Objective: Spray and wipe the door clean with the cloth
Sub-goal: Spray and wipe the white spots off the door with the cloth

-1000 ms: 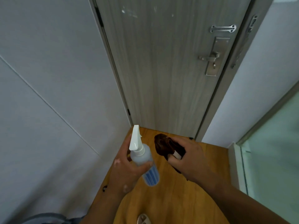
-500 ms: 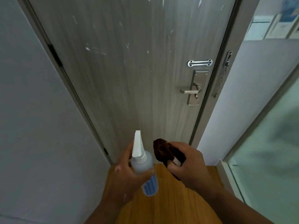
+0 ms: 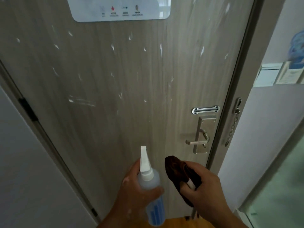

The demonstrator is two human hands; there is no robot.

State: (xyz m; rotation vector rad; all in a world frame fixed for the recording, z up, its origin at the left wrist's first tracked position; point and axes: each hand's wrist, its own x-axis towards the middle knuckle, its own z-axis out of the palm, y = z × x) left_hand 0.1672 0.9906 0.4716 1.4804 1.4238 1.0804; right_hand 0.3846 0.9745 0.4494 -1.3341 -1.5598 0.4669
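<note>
Head view: we are facing the door (image 3: 131, 89), which is carrying white smears
Left hand (image 3: 136, 191): we are gripping the spray bottle (image 3: 150, 183), nozzle pointing at the door
Right hand (image 3: 205, 188): we are clutching the bunched brown cloth (image 3: 177, 170); it is hovering below the lever handle (image 3: 197, 142)

A grey wood-grain door (image 3: 131, 96), shut and flecked white, faces a clear white-nozzled spray bottle (image 3: 150, 186) beside a bunched dark-brown cloth (image 3: 177, 171).
</note>
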